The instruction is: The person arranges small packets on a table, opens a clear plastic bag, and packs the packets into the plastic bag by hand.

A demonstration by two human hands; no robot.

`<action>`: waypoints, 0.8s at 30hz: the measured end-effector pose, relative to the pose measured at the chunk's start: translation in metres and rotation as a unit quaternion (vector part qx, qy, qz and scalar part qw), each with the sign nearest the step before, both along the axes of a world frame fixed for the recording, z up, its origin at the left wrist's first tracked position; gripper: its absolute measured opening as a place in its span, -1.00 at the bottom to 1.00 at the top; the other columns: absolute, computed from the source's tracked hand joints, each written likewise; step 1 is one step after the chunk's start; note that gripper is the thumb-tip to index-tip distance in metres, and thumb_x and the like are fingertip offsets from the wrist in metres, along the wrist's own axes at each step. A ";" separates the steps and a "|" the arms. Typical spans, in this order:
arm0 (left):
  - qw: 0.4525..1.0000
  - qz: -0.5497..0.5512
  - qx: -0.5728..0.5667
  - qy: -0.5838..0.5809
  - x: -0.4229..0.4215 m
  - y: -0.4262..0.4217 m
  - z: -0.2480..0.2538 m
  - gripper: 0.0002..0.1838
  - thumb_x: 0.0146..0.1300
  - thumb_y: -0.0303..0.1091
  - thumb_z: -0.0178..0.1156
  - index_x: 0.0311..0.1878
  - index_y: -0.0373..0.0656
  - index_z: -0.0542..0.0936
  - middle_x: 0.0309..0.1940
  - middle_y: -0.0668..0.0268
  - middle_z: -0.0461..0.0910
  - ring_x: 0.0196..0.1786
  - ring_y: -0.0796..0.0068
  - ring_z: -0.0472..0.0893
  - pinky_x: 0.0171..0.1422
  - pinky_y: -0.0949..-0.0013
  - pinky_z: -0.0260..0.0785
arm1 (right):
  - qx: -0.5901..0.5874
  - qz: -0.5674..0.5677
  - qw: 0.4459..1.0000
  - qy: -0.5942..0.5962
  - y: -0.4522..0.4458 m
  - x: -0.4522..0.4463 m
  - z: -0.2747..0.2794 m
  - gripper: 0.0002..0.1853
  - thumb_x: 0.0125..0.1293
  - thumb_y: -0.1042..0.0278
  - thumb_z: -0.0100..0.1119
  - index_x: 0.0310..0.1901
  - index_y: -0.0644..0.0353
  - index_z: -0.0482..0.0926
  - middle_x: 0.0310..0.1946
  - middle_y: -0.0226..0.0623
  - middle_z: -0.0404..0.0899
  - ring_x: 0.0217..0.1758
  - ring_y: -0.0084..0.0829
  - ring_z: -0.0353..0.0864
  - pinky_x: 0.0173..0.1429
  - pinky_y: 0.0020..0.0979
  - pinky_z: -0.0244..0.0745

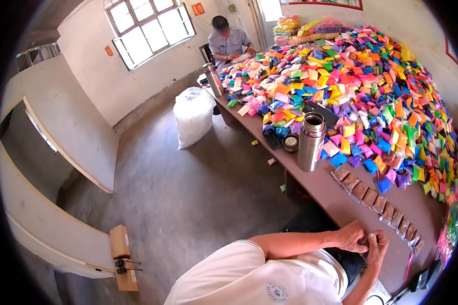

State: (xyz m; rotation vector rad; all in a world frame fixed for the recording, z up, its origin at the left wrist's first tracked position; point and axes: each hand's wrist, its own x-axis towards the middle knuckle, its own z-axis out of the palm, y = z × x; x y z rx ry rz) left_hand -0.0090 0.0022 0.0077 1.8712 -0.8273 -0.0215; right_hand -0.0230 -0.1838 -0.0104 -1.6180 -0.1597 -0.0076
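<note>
Fingers and thumbs are bent in close, left hand against right hand, by the near edge of the table; a dark scrap may be pinched there, but from where I stand I can't tell. Just beyond them on the table lies the strip of brown packets, its long axis slanting roughly along that edge, with the coloured heap behind it. The right hand is the nearer, close to the strip's lower half and apart from it; the far end runs up towards the open flask. The left forearm reaches nearly level across the body, while the right rises steeply, both wrists bent so the fingertips meet.
</note>
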 end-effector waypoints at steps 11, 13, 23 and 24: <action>0.995 0.041 0.058 -0.072 0.001 -0.006 -0.011 -0.79 0.00 -0.22 0.33 -0.46 -0.18 0.62 -0.48 0.13 0.60 -0.27 0.05 0.57 -0.07 0.02 0.32 | -0.280 -0.056 0.949 -0.132 0.019 0.004 0.041 -0.65 0.39 0.21 0.18 -0.37 0.41 0.53 -0.53 -0.18 0.42 -0.43 -0.37 0.39 -0.30 -0.26 0.32; 0.995 0.042 0.048 -0.075 0.001 -0.009 -0.014 -0.78 0.01 -0.20 0.34 -0.44 -0.18 0.64 -0.45 0.13 0.61 -0.22 0.06 0.57 -0.03 0.02 0.32 | -0.310 -0.067 0.940 -0.126 0.016 0.009 0.027 -0.64 0.41 0.21 0.17 -0.39 0.40 0.52 -0.54 -0.15 0.40 -0.44 -0.36 0.37 -0.31 -0.24 0.30; 0.991 0.065 0.020 -0.116 -0.004 -0.008 -0.013 -0.69 0.06 -0.12 0.33 -0.36 -0.23 0.68 -0.33 0.11 0.63 -0.11 0.07 0.55 0.08 0.04 0.29 | -0.159 -0.081 0.983 -0.048 0.003 0.017 -0.006 -0.58 0.49 0.12 0.07 -0.37 0.37 0.49 -0.55 -0.43 0.41 -0.43 -0.51 0.28 -0.35 -0.32 0.24; 0.991 0.065 0.019 -0.114 -0.004 -0.007 -0.014 -0.69 0.06 -0.12 0.33 -0.36 -0.23 0.68 -0.33 0.11 0.63 -0.11 0.07 0.55 0.08 0.04 0.29 | -0.160 -0.080 0.983 -0.047 0.003 0.016 -0.004 -0.58 0.49 0.12 0.07 -0.37 0.37 0.49 -0.55 -0.43 0.41 -0.43 -0.51 0.28 -0.35 -0.32 0.24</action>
